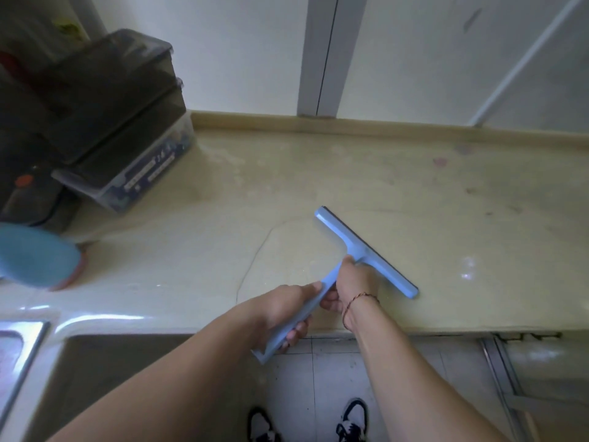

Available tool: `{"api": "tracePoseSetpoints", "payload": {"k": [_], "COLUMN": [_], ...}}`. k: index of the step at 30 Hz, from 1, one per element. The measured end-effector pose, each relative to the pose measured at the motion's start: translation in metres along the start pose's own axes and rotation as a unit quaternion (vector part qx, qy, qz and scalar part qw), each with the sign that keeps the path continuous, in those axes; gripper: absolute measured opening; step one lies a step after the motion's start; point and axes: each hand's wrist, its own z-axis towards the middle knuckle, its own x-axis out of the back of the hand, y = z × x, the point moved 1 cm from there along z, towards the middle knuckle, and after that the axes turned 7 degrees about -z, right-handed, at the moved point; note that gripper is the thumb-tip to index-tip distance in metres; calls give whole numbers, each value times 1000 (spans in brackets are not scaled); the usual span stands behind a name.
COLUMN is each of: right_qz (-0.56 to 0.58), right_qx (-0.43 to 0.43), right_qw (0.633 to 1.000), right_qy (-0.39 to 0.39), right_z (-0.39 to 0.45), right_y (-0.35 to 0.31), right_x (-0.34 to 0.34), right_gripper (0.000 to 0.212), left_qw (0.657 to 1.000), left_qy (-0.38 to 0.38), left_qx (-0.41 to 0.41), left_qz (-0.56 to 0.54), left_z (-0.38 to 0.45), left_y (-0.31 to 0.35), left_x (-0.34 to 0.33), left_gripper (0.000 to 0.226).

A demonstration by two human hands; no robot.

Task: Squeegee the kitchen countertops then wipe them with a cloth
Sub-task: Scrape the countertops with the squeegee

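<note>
Head view, and working left to right from the squeegee [357, 250] as the landmark: far to its left, at the frame edge, sits a blue bowl [35, 255], blurred, with the steel sink [16, 349] below it. Behind the bowl, stacked dark-lidded boxes [121, 122] stand on the counter [446, 193], well left of the squeegee. Closer in, a curved water line [255, 250] runs just left of the blade. Now the hands: the left hand [287, 309] is wrapped around the lower handle, fingers curled under it out past the counter's front edge. The right hand [352, 283] grips the handle higher up, right below the blade, a thin cord bracelet [357, 298] on the wrist. The blue blade lies slanted on the counter, its rubber edge facing away. Right of the blade, faint stains [446, 157] dot the surface. Below, two black-and-white shoes [352, 419] on tiled floor.
</note>
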Motion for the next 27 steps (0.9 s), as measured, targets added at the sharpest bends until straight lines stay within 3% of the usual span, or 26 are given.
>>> {"api": "tracePoseSetpoints", "payload": {"k": [15,22,27], "right_qz": [-34,-95,-112], "right_qx": [16,38,59], "right_qw": [997,989,987], "right_qy": [-71,-109,-96], "right_z": [-40,-63,-70], "right_y": [16,28,31], "right_x": [-48,-95,-106], "right_gripper": [34,34,29], "left_qw": [996,988,986], "left_qy": [22,69,86], "left_qx": [-30,-48,-69], "left_qz": [-85,-128,-125], "left_z": [-30,-60,-63], "left_y": [-51,-82,-93], "left_x": [33,58,67], "left_gripper": [59,58,59]}}
